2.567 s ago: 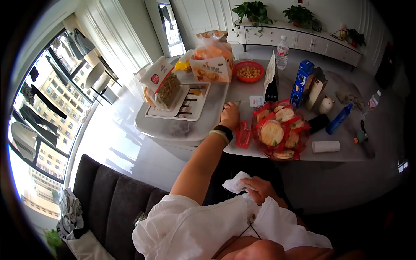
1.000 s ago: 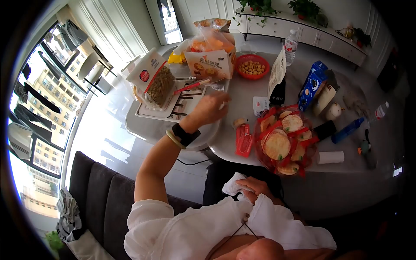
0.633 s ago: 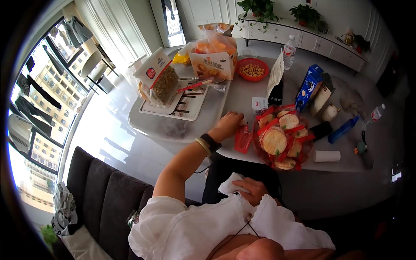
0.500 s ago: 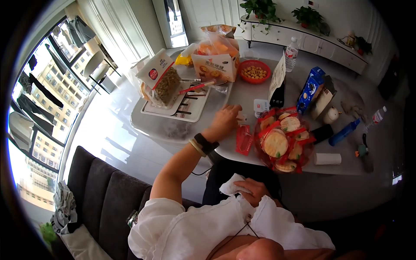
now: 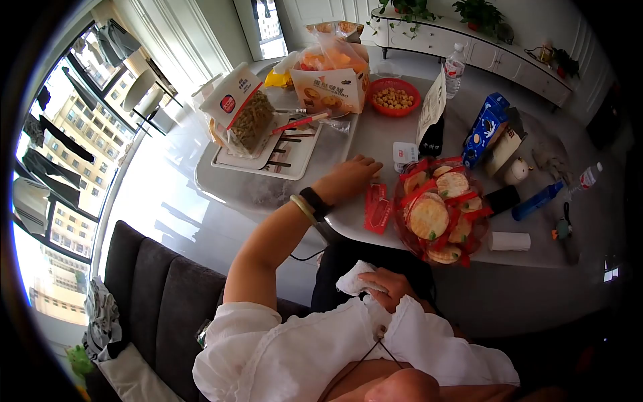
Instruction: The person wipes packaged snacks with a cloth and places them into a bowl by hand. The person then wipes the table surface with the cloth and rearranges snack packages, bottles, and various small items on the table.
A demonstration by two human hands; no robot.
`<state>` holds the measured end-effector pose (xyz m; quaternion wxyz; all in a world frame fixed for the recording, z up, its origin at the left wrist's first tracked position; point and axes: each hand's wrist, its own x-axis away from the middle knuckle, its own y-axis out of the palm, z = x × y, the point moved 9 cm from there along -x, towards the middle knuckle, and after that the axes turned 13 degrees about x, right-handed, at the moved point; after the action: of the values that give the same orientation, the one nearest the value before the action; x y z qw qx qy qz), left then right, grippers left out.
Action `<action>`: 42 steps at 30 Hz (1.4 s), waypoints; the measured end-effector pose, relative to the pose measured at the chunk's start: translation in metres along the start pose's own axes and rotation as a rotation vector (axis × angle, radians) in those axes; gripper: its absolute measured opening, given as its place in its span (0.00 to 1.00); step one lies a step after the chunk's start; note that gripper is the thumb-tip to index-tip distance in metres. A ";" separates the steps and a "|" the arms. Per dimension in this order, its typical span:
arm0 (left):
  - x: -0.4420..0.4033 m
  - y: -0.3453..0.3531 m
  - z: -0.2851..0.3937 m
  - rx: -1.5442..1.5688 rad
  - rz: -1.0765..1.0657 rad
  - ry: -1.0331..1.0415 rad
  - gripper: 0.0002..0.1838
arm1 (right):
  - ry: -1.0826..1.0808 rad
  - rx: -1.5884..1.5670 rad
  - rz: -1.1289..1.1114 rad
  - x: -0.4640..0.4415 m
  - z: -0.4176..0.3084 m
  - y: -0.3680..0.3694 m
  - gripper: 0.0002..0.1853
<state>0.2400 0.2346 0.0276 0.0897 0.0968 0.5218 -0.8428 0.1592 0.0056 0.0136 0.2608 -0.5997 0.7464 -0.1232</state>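
My left hand is palm down at the near edge of the table, fingers stretched out and lying fairly flat; whatever is under the palm is hidden. Just beyond its fingertips is a red wrapper with a clear part. To the right of that stands a clear round container filled with wrapped round crackers in red-edged packs. Low in front of my chest, my right hand is closed around a crumpled white tissue.
A tray carries a bag of green snacks at left. Further back are a paper snack bag, a red bowl of nuts and a water bottle. A blue box and a blue bottle stand at right.
My left hand has flattened and shifted slightly down, its fingers covering the spot where a small pale thing showed. My right hand keeps the tissue. The view has shifted a little.
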 end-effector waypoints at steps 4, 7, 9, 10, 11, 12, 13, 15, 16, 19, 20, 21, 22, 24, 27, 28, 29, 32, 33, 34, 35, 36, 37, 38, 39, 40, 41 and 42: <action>-0.018 0.038 -0.018 -0.248 -0.219 -0.005 0.16 | -0.021 0.035 0.012 0.000 0.001 -0.001 0.22; -0.026 0.039 -0.020 -0.278 -0.214 -0.155 0.11 | -0.034 0.005 0.034 0.005 0.003 -0.004 0.22; -0.025 0.018 -0.020 -0.237 -0.117 -0.299 0.11 | -0.036 0.013 0.047 0.008 0.004 -0.007 0.22; -0.023 0.004 -0.020 -0.217 -0.067 -0.371 0.11 | -0.040 0.018 0.053 0.008 0.005 -0.009 0.22; -0.024 -0.013 -0.014 -0.008 0.022 -0.386 0.12 | -0.034 0.023 0.054 0.009 0.008 -0.010 0.22; -0.025 -0.033 -0.008 0.199 0.108 -0.397 0.14 | -0.028 0.027 0.057 0.011 0.011 -0.010 0.22; -0.027 -0.048 -0.001 0.408 0.188 -0.405 0.15 | -0.019 0.028 0.061 0.011 0.014 -0.009 0.22; -0.040 -0.051 0.032 0.749 0.152 -0.278 0.17 | -0.046 0.013 0.046 0.009 0.013 -0.007 0.22; -0.046 -0.050 0.048 0.921 0.137 -0.212 0.18 | -0.060 0.008 0.033 0.007 0.012 -0.007 0.22; -0.066 -0.040 0.082 0.704 0.019 -0.144 0.20 | 0.000 -0.049 -0.049 0.003 0.005 -0.004 0.22; -0.066 -0.041 0.077 0.638 0.021 -0.188 0.20 | -0.010 -0.044 -0.035 0.003 0.004 -0.004 0.22; -0.066 -0.041 0.069 0.574 0.027 -0.230 0.21 | -0.021 -0.035 -0.023 0.005 0.003 -0.004 0.22; -0.064 -0.040 0.061 0.510 0.031 -0.274 0.21 | -0.031 -0.029 -0.012 0.007 0.003 -0.005 0.22; -0.037 -0.036 0.032 0.271 -0.043 -0.279 0.27 | 0.021 -0.064 -0.012 0.013 0.014 -0.004 0.22; 0.006 0.010 0.011 0.073 -0.113 -0.288 0.37 | -0.004 -0.044 0.003 0.012 0.015 -0.007 0.22; 0.020 0.023 0.012 0.030 -0.125 -0.290 0.40 | -0.035 -0.022 0.012 0.008 0.013 -0.008 0.22; 0.026 0.032 0.015 0.048 -0.118 -0.285 0.42 | -0.048 -0.029 0.005 0.005 0.010 -0.006 0.22; 0.022 0.040 0.026 0.028 -0.088 -0.266 0.43 | -0.071 -0.007 0.008 -0.003 0.001 -0.007 0.21; 0.018 0.041 0.024 0.001 -0.112 -0.295 0.42 | -0.070 0.017 0.020 -0.002 -0.001 -0.006 0.21; 0.014 0.040 0.022 -0.026 -0.134 -0.324 0.42 | -0.070 0.041 0.031 -0.002 -0.002 -0.005 0.21; 0.012 0.039 0.018 -0.053 -0.156 -0.355 0.41 | -0.068 0.043 0.048 -0.001 -0.001 -0.004 0.20; 0.009 0.040 0.014 -0.049 -0.172 -0.373 0.42 | -0.064 0.044 0.062 0.001 0.001 -0.003 0.20; 0.007 0.043 0.009 -0.042 -0.189 -0.392 0.43 | -0.058 0.045 0.075 0.004 0.002 -0.002 0.20; 0.007 0.046 0.003 -0.034 -0.207 -0.410 0.44 | -0.049 0.051 0.054 0.007 0.005 -0.002 0.20; 0.008 0.045 0.000 -0.037 -0.181 -0.397 0.42 | -0.048 0.046 0.062 0.007 0.006 -0.003 0.20; 0.008 0.044 -0.003 -0.040 -0.157 -0.383 0.40 | -0.047 0.038 0.071 0.008 0.008 -0.002 0.20; 0.009 0.043 -0.006 -0.045 -0.134 -0.369 0.38 | -0.045 0.030 0.081 0.008 0.009 -0.002 0.20; 0.011 0.042 -0.011 0.036 -0.131 -0.407 0.37 | -0.050 0.024 0.075 0.007 0.010 -0.001 0.20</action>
<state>0.2409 0.2258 -0.0160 0.1366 -0.1078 0.4831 -0.8581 0.1650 0.0000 0.0040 0.2909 -0.5712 0.7600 -0.1074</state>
